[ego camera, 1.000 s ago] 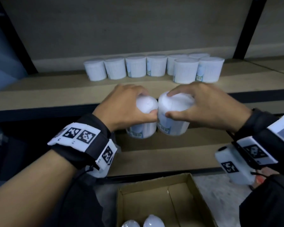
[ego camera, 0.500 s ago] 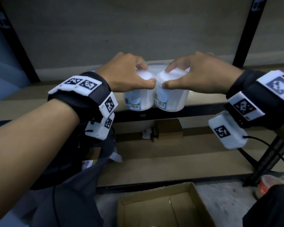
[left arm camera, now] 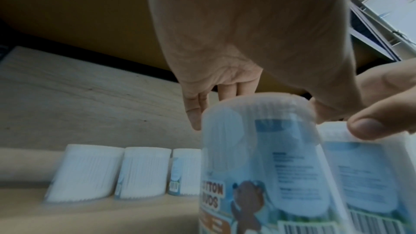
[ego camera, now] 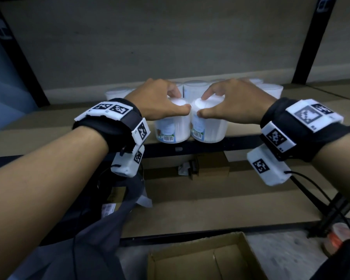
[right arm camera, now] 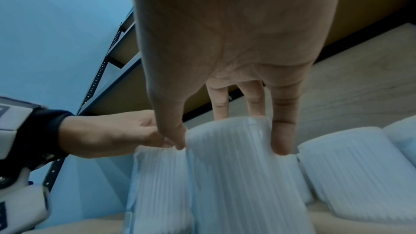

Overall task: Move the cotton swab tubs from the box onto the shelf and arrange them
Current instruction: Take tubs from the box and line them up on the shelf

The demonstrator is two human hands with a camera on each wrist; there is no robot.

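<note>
Two white cotton swab tubs with blue labels stand side by side at the front edge of the wooden shelf [ego camera: 49,136]. My left hand [ego camera: 180,102] grips the left tub [ego camera: 172,128] from above around its lid. My right hand [ego camera: 202,105] grips the right tub [ego camera: 209,128] the same way, and the two thumbs almost touch. In the left wrist view my left hand [left arm camera: 254,111] caps the bear-labelled tub [left arm camera: 258,166]. In the right wrist view my right hand [right arm camera: 229,147] holds its tub [right arm camera: 236,175]. A row of several tubs [ego camera: 196,88] stands behind, partly hidden by my hands.
The open cardboard box [ego camera: 202,257] sits on the floor below; its visible part shows no tubs. A small brown carton [ego camera: 212,168] lies on the lower shelf. Black uprights [ego camera: 309,41] frame the shelf bay. Cables hang by my right wrist, and dark cloth lies at lower left.
Both hands have carried their tubs up and forward from above the box to the shelf's front edge, still side by side. The grips are unchanged.
</note>
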